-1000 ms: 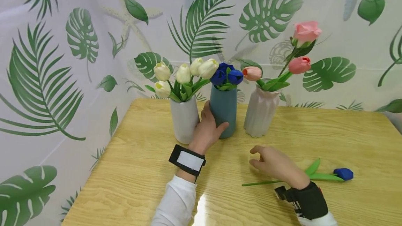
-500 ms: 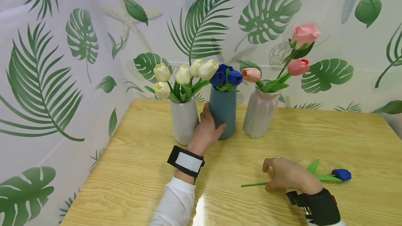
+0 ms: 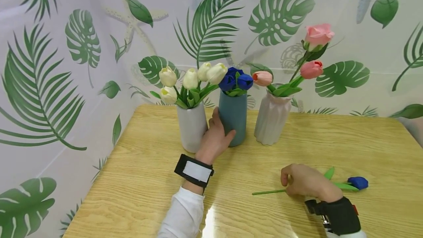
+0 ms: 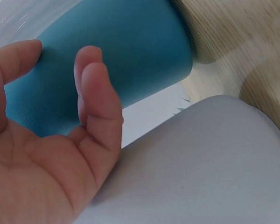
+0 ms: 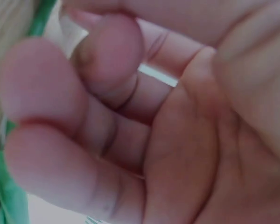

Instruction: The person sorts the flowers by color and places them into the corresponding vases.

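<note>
My left hand (image 3: 214,139) is at the lower part of a blue-green vase (image 3: 233,116), thumb at its front and fingers along its left side. In the left wrist view the thumb touches the vase (image 4: 130,51). Blue flowers (image 3: 235,80) stand in it. My right hand (image 3: 308,181) is low over the table, thumb and forefinger pinching the stem of a lying blue tulip (image 3: 358,183). The stem's bare end points left, and the hand covers its middle. In the right wrist view the curled fingers (image 5: 46,158) hide most of the stem; the pinch itself is blurred.
A white vase (image 3: 191,129) of cream tulips (image 3: 190,79) stands close against my left hand. To the right is a pleated pale vase (image 3: 271,120) with pink tulips (image 3: 311,69) and a pink rose (image 3: 318,36). A leaf-print cloth (image 3: 281,17) hangs behind the wooden table (image 3: 142,194).
My right hand has come down and to the right onto the tulip stem, and its thumb and forefinger have closed together. My left hand keeps its place at the blue-green vase.
</note>
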`<state>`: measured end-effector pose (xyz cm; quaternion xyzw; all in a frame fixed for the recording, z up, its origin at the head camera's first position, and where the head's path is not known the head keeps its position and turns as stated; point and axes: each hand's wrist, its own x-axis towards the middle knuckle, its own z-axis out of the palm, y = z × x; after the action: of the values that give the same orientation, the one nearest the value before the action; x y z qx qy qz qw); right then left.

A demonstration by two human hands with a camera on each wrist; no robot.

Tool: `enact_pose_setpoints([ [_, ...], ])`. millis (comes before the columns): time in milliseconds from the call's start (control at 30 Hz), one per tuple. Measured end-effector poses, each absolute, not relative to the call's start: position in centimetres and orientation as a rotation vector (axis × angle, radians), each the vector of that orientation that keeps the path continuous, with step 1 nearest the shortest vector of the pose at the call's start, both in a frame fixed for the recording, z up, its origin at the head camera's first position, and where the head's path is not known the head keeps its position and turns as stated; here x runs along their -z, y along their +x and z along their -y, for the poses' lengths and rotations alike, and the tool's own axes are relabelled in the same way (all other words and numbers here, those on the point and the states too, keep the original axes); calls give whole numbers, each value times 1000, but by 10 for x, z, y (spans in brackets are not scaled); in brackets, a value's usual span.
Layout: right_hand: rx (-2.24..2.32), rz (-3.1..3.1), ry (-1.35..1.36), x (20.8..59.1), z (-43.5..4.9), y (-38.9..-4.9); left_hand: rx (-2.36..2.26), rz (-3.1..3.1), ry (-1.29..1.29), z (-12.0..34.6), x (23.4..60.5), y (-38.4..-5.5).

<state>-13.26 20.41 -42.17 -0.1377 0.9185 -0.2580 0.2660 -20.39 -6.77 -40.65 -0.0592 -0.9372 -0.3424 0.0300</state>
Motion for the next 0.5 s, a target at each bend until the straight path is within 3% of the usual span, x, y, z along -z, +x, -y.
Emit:
enact_pose_setpoints([
  [500,666,-2497,-685,427,-208,-134,1098,2864,-209,70,410,-204],
])
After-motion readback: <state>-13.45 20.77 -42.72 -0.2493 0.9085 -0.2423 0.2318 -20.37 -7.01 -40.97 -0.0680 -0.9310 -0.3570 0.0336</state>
